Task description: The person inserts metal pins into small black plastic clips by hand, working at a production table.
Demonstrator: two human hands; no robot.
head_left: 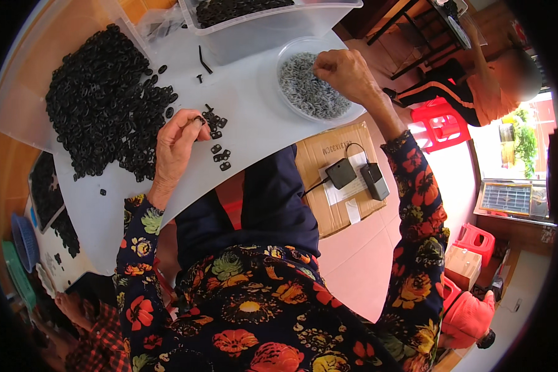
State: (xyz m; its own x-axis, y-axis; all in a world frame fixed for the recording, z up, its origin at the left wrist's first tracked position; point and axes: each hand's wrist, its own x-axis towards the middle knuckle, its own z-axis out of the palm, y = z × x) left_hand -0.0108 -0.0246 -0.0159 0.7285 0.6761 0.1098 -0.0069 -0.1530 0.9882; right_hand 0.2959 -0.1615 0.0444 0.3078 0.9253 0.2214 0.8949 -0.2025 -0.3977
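Observation:
My left hand (175, 146) is closed, pinching a small black plastic piece (199, 119) between thumb and fingertips above the white table (235, 99). Just to its right lies a loose group of small black parts with holes (217, 149). To its left spreads a big heap of black oval plastic parts (99, 93). My right hand (347, 71) is over a clear round bowl (289, 106) full of small silvery metal pieces (307, 84), perhaps screws. Its fingers are pressed together at the pile, and whatever is between them cannot be made out.
A clear plastic bin (248, 40) with black parts stands at the table's far side. A black bent rod (205, 59) lies before it. Below the table's right edge, a cardboard box (319, 217) carries black adapters (341, 173). Co-workers sit at far right and lower left; red stools (443, 127) stand right.

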